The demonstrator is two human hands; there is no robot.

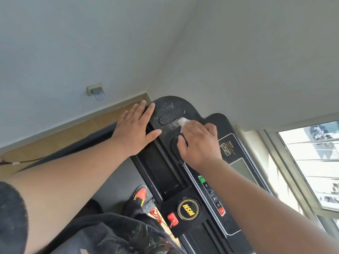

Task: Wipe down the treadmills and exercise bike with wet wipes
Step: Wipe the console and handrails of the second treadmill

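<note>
Right hand (199, 142) has its fingers curled on a white wet wipe (183, 121) pressed on the dusty black treadmill console (170, 110), while just beside it the left hand (134, 129) lies flat, fingers spread, on the console's edge.

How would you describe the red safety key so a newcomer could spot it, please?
Start at the black treadmill console. At its near end sits a round yellow-ringed HSM badge; the red safety key lies just beside it. It alone trails a red cord.
</note>
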